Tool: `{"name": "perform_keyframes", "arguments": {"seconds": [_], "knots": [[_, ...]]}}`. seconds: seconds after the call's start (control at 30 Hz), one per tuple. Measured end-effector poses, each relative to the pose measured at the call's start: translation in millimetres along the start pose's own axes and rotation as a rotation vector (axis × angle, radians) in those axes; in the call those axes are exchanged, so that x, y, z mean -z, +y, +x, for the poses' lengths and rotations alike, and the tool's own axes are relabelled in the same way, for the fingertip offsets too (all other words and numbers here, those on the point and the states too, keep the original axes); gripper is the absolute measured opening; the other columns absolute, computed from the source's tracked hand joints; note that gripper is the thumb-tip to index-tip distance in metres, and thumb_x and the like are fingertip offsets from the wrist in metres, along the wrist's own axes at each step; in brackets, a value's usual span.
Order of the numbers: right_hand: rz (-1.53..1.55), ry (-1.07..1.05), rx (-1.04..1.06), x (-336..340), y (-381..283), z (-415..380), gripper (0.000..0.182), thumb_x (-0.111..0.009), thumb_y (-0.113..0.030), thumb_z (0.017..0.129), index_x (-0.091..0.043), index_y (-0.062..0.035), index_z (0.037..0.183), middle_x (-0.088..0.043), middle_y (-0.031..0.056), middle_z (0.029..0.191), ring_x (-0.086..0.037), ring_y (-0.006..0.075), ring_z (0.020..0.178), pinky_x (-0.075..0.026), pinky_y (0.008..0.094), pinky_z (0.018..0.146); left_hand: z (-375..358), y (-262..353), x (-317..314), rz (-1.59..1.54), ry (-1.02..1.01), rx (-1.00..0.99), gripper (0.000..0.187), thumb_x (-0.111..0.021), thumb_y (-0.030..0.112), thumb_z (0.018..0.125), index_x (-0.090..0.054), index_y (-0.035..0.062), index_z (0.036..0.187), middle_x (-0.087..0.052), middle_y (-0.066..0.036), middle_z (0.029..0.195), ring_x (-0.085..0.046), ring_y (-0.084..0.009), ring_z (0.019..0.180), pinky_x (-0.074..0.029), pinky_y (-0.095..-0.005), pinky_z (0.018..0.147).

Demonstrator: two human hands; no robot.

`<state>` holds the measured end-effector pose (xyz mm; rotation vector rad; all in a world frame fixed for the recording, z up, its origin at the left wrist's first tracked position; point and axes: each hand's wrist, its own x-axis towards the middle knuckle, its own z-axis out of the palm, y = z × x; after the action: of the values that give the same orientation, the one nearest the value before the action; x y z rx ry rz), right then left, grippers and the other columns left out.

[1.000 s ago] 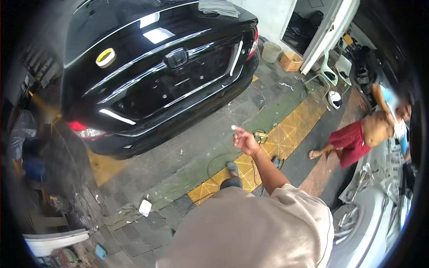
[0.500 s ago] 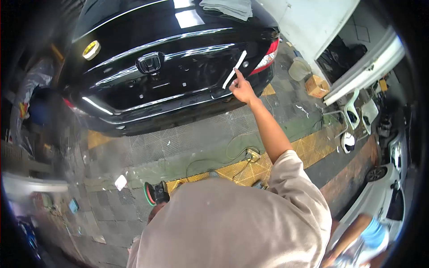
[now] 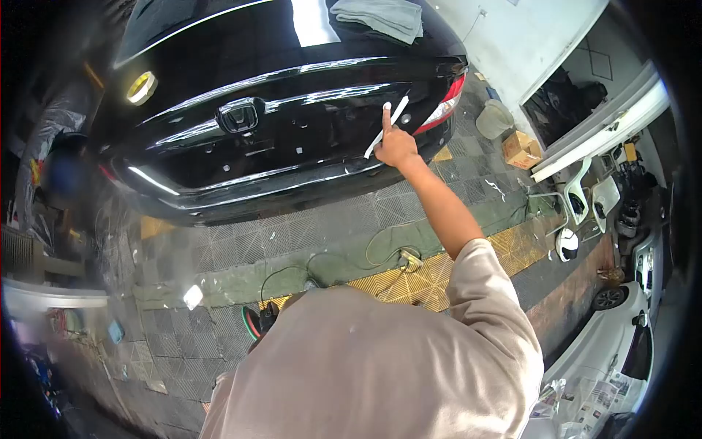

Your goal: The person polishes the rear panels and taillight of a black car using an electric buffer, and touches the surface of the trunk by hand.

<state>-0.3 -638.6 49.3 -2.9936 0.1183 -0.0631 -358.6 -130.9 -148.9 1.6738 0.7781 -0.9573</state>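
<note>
My right hand (image 3: 397, 146) is over the trunk lid of a black car (image 3: 329, 117), its index finger stretched out and the other fingers curled. A small pale spot shows at the fingertip, too small to make out. Beside and partly behind the finger runs a slanting white strip (image 3: 398, 110) on the lid, near the tail light (image 3: 446, 106). A round emblem piece (image 3: 239, 115) sits mid-lid. On the car's upper left lies a tape roll (image 3: 142, 88). My left hand is hidden below my body.
Folded grey cloths (image 3: 380, 18) lie on the car. A green-rimmed round tool (image 3: 252, 322) shows by my left side. Cables and a yellow-ended item (image 3: 411, 259) are on the floor. To the right are a bucket (image 3: 494, 119), a cardboard box (image 3: 521, 149) and a white car (image 3: 610, 336).
My right index finger has moved off the white strip to its left side. The view has shifted slightly. A co-worker's arm at the lower right is out of view.
</note>
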Motion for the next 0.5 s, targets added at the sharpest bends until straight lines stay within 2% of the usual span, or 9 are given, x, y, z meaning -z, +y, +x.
{"name": "perform_keyframes", "arguments": {"seconds": [0.07,0.17,0.2,0.3,0.33,0.37,0.43,0.5], "knots": [[0.007,-0.013,-0.025,-4,-4,-5,0.11,-0.07,-0.025,0.075,0.003,-0.0015,0.154,-0.066,0.0253,0.106,-0.068,0.0414,0.091,-0.056,0.0481,0.084,4,-1,2,-0.007,-0.009,0.012,0.081,-0.086,0.043,0.062,-0.057,-0.0032,0.122,-0.071,-0.021,0.1,-0.069,-0.0355,0.091,-0.054,-0.0441,0.08],[0.063,-0.011,0.035,-1,-4,-9,0.106,-0.067,-0.023,0.076,0.0,-0.0082,0.157,-0.064,0.0253,0.112,-0.066,0.0413,0.097,-0.053,0.0467,0.09,10,3,7,-0.005,-0.024,0.011,0.081,-0.086,0.042,0.062,-0.057,-0.0032,0.122,-0.071,-0.021,0.1,-0.069,-0.0353,0.09,-0.054,-0.0439,0.08],[0.135,0.042,0.012,-1,-5,-11,0.102,-0.067,-0.022,0.075,-0.007,-0.0134,0.157,-0.064,0.0255,0.112,-0.066,0.042,0.097,-0.052,0.0482,0.09,13,4,7,-0.005,-0.029,0.011,0.081,-0.086,0.042,0.062,-0.057,-0.0032,0.123,-0.071,-0.021,0.1,-0.069,-0.0352,0.09,-0.054,-0.0439,0.08],[0.226,0.004,-0.025,-4,3,-6,0.101,-0.067,-0.021,0.075,-0.009,-0.0144,0.157,-0.063,0.027,0.112,-0.065,0.0424,0.099,-0.052,0.0479,0.089,17,4,10,-0.012,-0.043,0.014,0.081,-0.086,0.042,0.062,-0.057,-0.0032,0.123,-0.071,-0.02,0.1,-0.069,-0.0351,0.09,-0.054,-0.0438,0.08],[0.232,0.013,0.048,-12,8,-4,0.101,-0.069,-0.022,0.075,-0.01,-0.0151,0.157,-0.064,0.0266,0.11,-0.065,0.0426,0.099,-0.052,0.0478,0.089,19,5,12,-0.012,-0.047,0.013,0.081,-0.086,0.042,0.062,-0.057,-0.0033,0.123,-0.071,-0.02,0.1,-0.069,-0.035,0.09,-0.054,-0.0438,0.08],[0.277,0.061,0.122,-23,11,-7,0.097,-0.07,-0.021,0.076,-0.016,-0.0137,0.156,-0.066,0.0248,0.106,-0.064,0.0434,0.097,-0.051,0.0482,0.088,20,6,14,-0.01,-0.051,0.009,0.081,-0.086,0.042,0.062,-0.057,-0.0033,0.123,-0.071,-0.02,0.1,-0.069,-0.035,0.09,-0.054,-0.0437,0.08],[0.492,0.267,0.093,-29,5,-22,0.092,-0.072,-0.02,0.077,-0.023,-0.0118,0.155,-0.067,0.0209,0.095,-0.067,0.0387,0.089,-0.052,0.0451,0.084,25,8,17,-0.008,-0.059,0.009,0.081,-0.086,0.042,0.063,-0.057,-0.0033,0.123,-0.071,-0.02,0.1,-0.069,-0.0348,0.09,-0.054,-0.0436,0.08],[0.816,0.493,-0.157,-31,4,-26,0.09,-0.075,-0.021,0.079,-0.026,-0.0066,0.153,-0.065,0.0156,0.085,-0.066,0.0317,0.08,-0.052,0.0408,0.079,27,7,19,-0.017,-0.065,0.008,0.081,-0.086,0.042,0.063,-0.057,-0.0033,0.123,-0.071,-0.02,0.1,-0.069,-0.0347,0.09,-0.054,-0.0436,0.08]]}}
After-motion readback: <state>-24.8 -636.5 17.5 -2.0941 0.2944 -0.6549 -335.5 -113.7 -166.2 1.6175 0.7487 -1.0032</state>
